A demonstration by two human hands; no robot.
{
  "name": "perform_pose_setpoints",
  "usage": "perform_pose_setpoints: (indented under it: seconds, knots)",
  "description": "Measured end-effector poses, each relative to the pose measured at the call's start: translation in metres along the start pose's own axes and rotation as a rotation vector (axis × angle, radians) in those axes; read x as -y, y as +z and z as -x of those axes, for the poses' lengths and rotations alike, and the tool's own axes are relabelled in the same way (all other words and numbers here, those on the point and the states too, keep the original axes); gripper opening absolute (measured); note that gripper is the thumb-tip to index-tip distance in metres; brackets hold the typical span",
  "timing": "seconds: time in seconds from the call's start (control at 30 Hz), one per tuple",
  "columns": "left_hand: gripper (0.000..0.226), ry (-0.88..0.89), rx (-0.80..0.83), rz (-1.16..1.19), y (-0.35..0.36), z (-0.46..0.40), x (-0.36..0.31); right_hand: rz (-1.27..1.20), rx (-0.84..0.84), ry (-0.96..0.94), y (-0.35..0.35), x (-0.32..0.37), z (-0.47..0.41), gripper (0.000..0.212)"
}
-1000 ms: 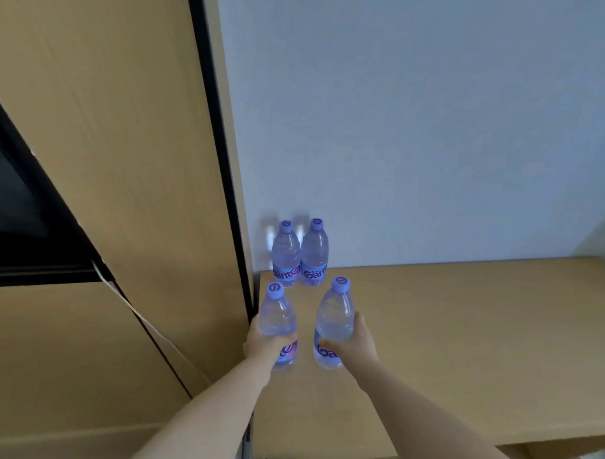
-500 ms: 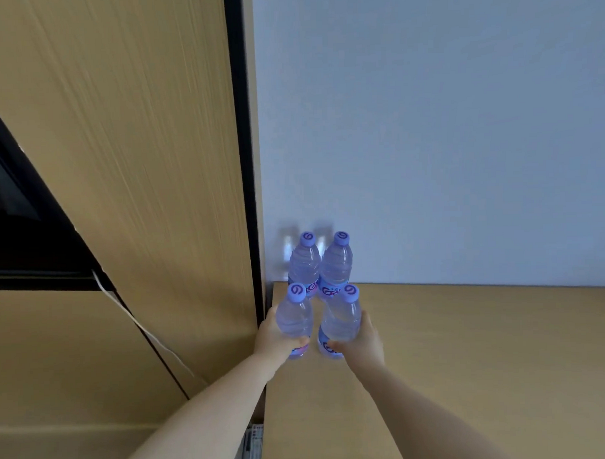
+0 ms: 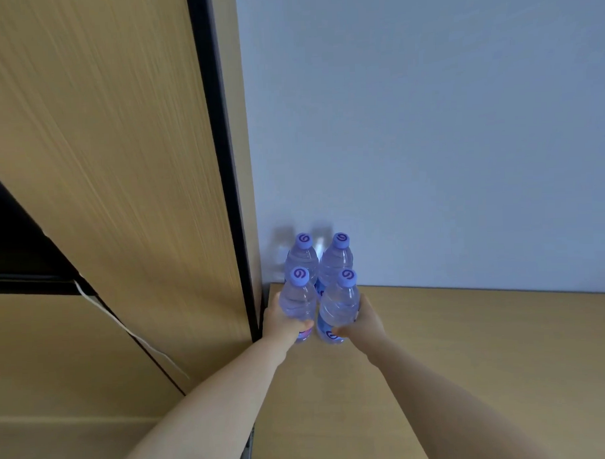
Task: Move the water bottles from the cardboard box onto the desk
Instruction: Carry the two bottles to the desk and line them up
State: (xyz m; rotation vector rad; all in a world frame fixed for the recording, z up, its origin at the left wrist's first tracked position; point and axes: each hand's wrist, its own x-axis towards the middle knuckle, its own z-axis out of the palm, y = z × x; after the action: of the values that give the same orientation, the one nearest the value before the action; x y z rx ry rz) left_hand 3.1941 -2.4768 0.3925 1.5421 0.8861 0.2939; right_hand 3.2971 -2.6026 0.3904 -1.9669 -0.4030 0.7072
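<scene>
A tall light-brown wood-grain cabinet panel (image 3: pixel 103 150) fills the left side, edged on its right by a black vertical strip (image 3: pixel 219 146). A plain pale blue-grey wall (image 3: pixel 427 122) rises to the right of it. A thin white cord (image 3: pixel 133 333) runs diagonally down the lower wooden panel, below a dark opening (image 3: pixel 10 246) at far left.

Held bottles (image 3: pixel 298 306) now right behind back pair (image 3: pixel 321 259).
</scene>
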Motion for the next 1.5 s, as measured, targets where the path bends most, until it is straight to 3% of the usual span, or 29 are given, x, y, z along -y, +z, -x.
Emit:
perform_pose_setpoints:
  seconds: [0.07, 0.2, 0.37, 0.83, 1.03, 1.13, 1.2, 1.3, 1.37, 1.5]
  knots:
    - [0.032, 0.027, -0.011, -0.016, 0.004, -0.006, -0.001, 0.011, 0.032, 0.014, -0.004, -0.001, -0.005, 0.040]
    - [0.015, 0.063, -0.044, -0.068, 0.011, -0.013, -0.003, 0.073, 0.017, -0.020, 0.000, -0.005, -0.017, 0.025]
    - [0.018, 0.072, -0.076, -0.086, 0.015, -0.015, -0.003, 0.045, -0.095, -0.021, 0.013, -0.014, -0.021, 0.035]
    - [0.010, 0.134, -0.061, -0.140, 0.013, -0.016, 0.002, 0.159, -0.140, -0.028, 0.016, -0.019, -0.015, 0.045]
    - [0.019, 0.156, 0.013, -0.146, 0.010, -0.014, -0.004, 0.133, -0.115, -0.046, 0.016, -0.021, -0.016, 0.047]
    - [0.018, 0.119, 0.022, -0.105, 0.006, -0.009, 0.001, 0.121, -0.071, -0.035, 0.015, -0.024, -0.013, 0.048]
    - [0.036, 0.076, 0.021, -0.035, 0.004, -0.002, 0.007, 0.183, -0.059, 0.022, 0.017, -0.029, -0.009, 0.045]
    - [0.040, -0.058, -0.010, -0.099, 0.000, 0.008, 0.020, 0.317, -0.015, 0.133, 0.022, -0.035, -0.001, 0.021]
    - [0.030, -0.128, -0.014, -0.194, -0.006, 0.018, 0.031, 0.429, 0.062, 0.169, 0.027, -0.037, 0.005, 0.009]
    - [0.019, -0.187, -0.057, -0.263, -0.024, 0.043, 0.044, 0.530, 0.176, 0.131, 0.047, -0.029, 0.017, 0.029]
